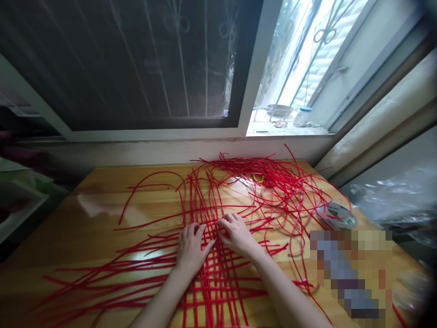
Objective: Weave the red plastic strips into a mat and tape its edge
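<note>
Many long red plastic strips (211, 269) lie crossed in a loose woven grid on a wooden table (95, 218). My left hand (191, 248) rests flat on the grid with its fingers stretched out. My right hand (237, 233) sits just right of it, fingers bent down and pinching a red strip where the strips cross. Loose strip ends (273, 182) fan out toward the window and to both sides.
A roll of tape (336, 215) lies at the table's right edge, near a blurred patch. A small yellow object (257, 177) sits among the far strips. A window sill and wall run behind the table; clear plastic wrap (392, 196) lies at right, shelves at left.
</note>
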`<state>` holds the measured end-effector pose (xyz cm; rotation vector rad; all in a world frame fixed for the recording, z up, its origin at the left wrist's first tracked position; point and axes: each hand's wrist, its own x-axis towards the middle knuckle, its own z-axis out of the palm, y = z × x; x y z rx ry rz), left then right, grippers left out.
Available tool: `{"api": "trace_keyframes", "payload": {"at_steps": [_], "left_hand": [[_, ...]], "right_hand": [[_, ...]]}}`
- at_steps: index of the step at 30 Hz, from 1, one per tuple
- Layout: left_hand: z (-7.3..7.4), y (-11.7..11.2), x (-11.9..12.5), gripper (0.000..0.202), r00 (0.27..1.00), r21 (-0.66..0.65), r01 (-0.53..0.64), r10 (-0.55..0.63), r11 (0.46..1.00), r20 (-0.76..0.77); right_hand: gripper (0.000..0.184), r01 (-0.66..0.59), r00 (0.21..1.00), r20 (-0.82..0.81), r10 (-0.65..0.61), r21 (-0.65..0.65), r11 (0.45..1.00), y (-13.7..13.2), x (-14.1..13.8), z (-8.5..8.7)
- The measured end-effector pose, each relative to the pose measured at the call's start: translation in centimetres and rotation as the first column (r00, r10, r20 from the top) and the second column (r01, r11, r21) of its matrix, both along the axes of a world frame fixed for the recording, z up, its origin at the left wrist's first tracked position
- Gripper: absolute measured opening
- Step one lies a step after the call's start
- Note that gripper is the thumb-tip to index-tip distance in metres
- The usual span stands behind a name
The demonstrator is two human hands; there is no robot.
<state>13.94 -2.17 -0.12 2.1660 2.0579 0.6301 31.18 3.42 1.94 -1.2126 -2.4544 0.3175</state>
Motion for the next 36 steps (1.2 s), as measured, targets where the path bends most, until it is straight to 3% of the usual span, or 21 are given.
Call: {"api": "trace_keyframes", "payload": {"at_steps": [7, 11, 17, 29, 36], "left_hand": [[-0.4, 0.3, -0.4, 0.044, 1.0, -0.032, 0.009, -0.008, 0.999, 0.027], [-0.2, 0.2, -0.4, 0.039, 0.999, -0.042, 0.026, -0.024, 0.999, 0.037], [-0.1, 0.4, -0.4, 0.052, 0.999, 0.068, -0.02, 0.023, 0.997, -0.042], [0.3, 1.4, -1.0, 0.055, 0.999, -0.068, -0.003, 0.0, 0.998, -0.035], [0.6, 3.3, -1.8, 0.077, 0.997, 0.039, 0.005, -0.002, 0.999, -0.073]], "right_hand": [[0.036, 0.038, 0.999, 0.021, -0.038, 0.006, 0.999, -0.4, 0.0, -1.4], [0.032, 0.079, 0.997, -0.012, -0.079, 0.004, 0.997, -1.0, -0.1, -2.2], [0.042, 0.1, 0.993, -0.064, -0.095, 0.069, 0.993, -0.6, -0.5, -1.9], [0.021, 0.101, 0.995, -0.016, -0.1, 0.047, 0.994, -0.3, -0.4, -1.8], [0.051, 0.09, 0.995, -0.046, -0.084, 0.122, 0.989, 2.0, -1.2, -1.1]]}}
